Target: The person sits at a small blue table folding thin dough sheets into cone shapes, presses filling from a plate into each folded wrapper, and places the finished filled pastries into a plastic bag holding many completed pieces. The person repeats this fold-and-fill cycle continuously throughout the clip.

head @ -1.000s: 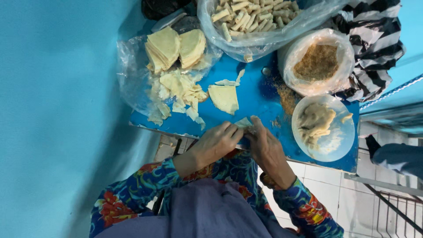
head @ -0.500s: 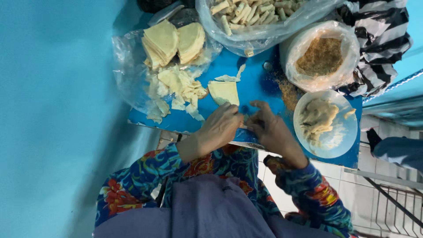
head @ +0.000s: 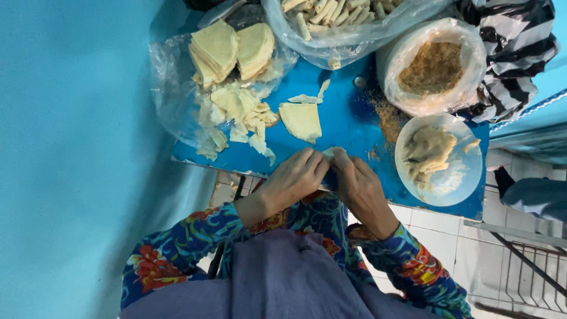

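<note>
Place: a small food-preparation spot — home kitchen or snack stall, I cannot tell which. Evidence: my blue table point(head: 348, 127) at frame centre; stacked triangular pastry wrappers point(head: 231, 50) on clear plastic, upper left; a bag of rolled pieces point(head: 348, 18) along the top edge; a bag of brown crumb filling point(head: 436, 66), upper right; a white bowl of paste point(head: 438, 159), right — turquoise wall on the left, white floor tiles at lower right.
</note>
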